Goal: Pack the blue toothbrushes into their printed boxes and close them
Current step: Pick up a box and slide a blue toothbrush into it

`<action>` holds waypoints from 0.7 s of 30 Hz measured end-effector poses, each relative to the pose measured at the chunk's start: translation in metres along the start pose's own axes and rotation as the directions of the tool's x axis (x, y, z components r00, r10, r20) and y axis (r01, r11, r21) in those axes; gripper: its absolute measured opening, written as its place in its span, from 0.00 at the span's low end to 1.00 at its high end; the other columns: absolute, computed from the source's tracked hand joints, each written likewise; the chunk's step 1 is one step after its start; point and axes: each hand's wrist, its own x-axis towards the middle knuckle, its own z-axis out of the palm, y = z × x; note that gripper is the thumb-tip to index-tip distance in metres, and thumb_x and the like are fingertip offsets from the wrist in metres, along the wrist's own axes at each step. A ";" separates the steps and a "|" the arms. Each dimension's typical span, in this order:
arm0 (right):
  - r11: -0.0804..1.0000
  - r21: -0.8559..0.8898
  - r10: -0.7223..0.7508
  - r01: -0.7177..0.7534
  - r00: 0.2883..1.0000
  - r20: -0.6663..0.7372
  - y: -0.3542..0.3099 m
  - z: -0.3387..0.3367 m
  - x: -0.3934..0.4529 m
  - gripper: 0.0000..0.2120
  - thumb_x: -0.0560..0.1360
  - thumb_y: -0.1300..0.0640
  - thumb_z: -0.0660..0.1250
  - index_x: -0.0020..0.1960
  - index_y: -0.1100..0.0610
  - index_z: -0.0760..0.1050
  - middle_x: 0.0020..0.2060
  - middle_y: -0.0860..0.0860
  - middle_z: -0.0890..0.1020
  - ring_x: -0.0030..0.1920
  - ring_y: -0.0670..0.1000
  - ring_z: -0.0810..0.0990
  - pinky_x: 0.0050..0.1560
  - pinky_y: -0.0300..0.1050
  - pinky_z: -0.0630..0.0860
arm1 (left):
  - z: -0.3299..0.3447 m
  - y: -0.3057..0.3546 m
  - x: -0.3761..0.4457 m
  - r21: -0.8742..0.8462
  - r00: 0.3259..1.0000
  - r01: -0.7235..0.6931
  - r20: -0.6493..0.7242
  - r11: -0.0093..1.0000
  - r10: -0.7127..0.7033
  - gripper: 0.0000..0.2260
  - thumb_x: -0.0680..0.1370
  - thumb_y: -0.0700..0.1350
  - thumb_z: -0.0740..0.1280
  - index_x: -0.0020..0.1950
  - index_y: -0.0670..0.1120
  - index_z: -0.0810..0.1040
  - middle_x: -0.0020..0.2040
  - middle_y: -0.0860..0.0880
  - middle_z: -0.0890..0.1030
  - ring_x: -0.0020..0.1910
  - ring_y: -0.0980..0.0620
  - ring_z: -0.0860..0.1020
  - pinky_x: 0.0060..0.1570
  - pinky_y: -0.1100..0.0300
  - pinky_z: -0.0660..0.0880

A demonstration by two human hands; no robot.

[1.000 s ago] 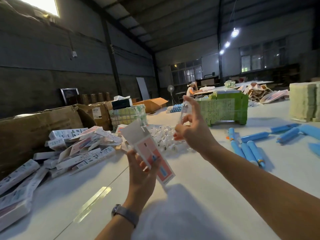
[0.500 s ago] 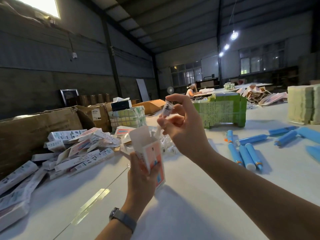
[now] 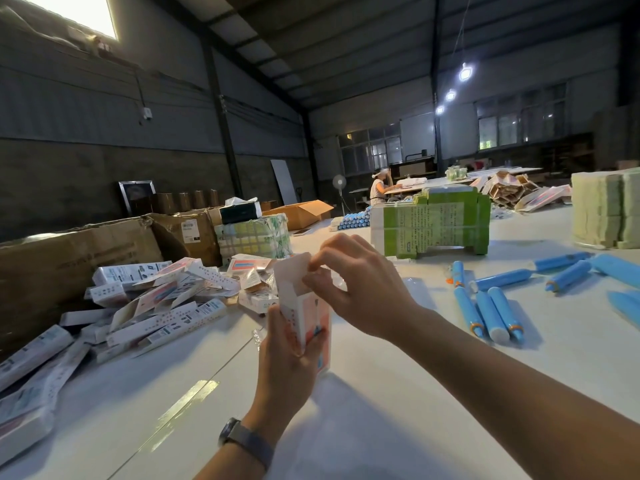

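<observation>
The left hand [image 3: 289, 355] grasps the box [image 3: 304, 317] around its lower body and holds it upright above the table [image 3: 381, 427], mouth up, which appears to steady it for top loading. The right hand [image 3: 360, 289] sits at that mouth with thumb and forefinger pinched together at the raised flap [image 3: 292, 268]; something small and clear seems to lie between them, but whether they hold it or only the flap edge cannot be told. The flap stands open, so the box is not yet closed, and no toothbrush is seen inside it. To the right, well apart from the hands, the toothbrushes [image 3: 491, 313] lie loose in a row on the table, within reach of the right hand. To the left, a heap of boxes [image 3: 162, 299] lies against a carton [image 3: 69, 258], probably as stock or finished output. Farther back stands a green stack [image 3: 431, 226], and beyond it a person [image 3: 377, 188] sits at another table
</observation>
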 end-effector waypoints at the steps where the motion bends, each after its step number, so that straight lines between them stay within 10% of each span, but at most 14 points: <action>1: 1.000 0.006 0.003 -0.003 1.000 0.031 0.001 0.001 -0.001 0.18 0.79 0.44 0.60 0.51 0.56 0.82 0.54 0.51 0.79 0.51 0.46 0.71 0.41 0.44 0.73 | 0.000 0.000 0.000 -0.003 1.000 0.002 -0.001 1.000 -0.002 0.22 0.76 0.42 0.72 0.58 0.61 0.63 0.55 0.66 0.72 0.51 0.62 0.77 0.38 0.78 0.73; 8: 0.951 0.276 0.102 -0.135 0.986 0.133 0.004 0.007 -0.005 0.11 0.78 0.54 0.64 0.60 0.53 0.74 0.55 0.46 0.75 0.52 0.46 0.76 0.46 0.43 0.79 | 0.000 0.000 0.002 -0.035 0.998 0.051 0.024 0.998 -0.050 0.23 0.76 0.41 0.72 0.61 0.57 0.63 0.55 0.59 0.76 0.49 0.54 0.82 0.52 0.59 0.80; 13: 0.698 0.594 0.260 -0.401 0.914 0.312 0.012 0.008 -0.013 0.19 0.77 0.55 0.69 0.61 0.39 0.65 0.54 0.43 0.77 0.51 0.49 0.80 0.45 0.43 0.82 | -0.003 -0.001 0.001 -0.194 0.978 0.116 0.194 0.974 -0.078 0.27 0.77 0.35 0.70 0.67 0.54 0.61 0.56 0.56 0.78 0.54 0.60 0.81 0.53 0.52 0.80; 21: 0.586 0.687 0.324 -0.429 0.902 0.286 0.016 0.015 -0.020 0.19 0.73 0.52 0.72 0.60 0.43 0.68 0.45 0.47 0.82 0.45 0.50 0.83 0.38 0.38 0.79 | -0.003 0.004 0.001 -0.288 0.995 0.000 0.093 0.958 0.028 0.20 0.79 0.58 0.57 0.70 0.59 0.65 0.56 0.67 0.79 0.56 0.60 0.81 0.49 0.60 0.81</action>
